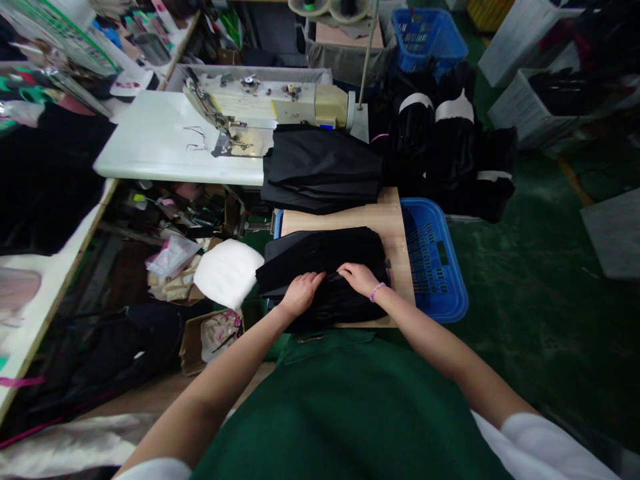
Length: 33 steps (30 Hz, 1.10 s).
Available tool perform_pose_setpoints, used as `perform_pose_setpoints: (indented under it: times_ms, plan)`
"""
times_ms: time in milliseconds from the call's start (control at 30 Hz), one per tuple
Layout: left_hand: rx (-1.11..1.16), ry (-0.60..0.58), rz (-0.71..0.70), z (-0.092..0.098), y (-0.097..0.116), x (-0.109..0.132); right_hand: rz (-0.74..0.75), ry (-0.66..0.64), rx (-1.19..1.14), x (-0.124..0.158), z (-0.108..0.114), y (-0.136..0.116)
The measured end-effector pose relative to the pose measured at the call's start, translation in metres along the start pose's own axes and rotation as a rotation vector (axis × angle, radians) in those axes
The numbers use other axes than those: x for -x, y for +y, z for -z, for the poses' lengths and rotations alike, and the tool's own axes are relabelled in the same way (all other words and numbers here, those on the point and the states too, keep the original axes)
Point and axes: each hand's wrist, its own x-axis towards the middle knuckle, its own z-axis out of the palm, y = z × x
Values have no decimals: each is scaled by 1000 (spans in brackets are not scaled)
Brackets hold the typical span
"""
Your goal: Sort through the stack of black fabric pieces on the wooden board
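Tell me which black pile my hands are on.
The nearer fabric pile on the wooden board, under your left hand and right hand; the farther pile by the sewing machine touches neither.

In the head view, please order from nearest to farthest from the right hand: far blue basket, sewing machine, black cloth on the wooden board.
1. Black cloth on the wooden board: under the right hand.
2. Sewing machine: ahead, to the left.
3. Far blue basket: ahead, to the right.
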Motion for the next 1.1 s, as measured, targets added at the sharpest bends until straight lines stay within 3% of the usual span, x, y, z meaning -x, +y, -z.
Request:
perform_pose_setpoints:
  times_ms: [133, 367, 567, 700, 867, 1100]
  plan:
    - [156, -2, 99, 7, -6, -8, 8, 32, 16, 5, 2, -8]
    - [265, -57, 116, 31, -21, -28, 130, 84, 120, 17, 3, -20]
    - [120, -51, 126, 34, -5, -25, 59, 232, 106, 7, 12, -29]
    - [179, -15, 191, 42, -13, -35, 117, 351, 161, 15, 17, -39]
    - [339, 36, 217, 57, -36, -58, 289, 111, 279, 25, -2, -30]
    - [444, 31, 217, 58, -46, -69, 187, 6, 341, 4, -23, -20]
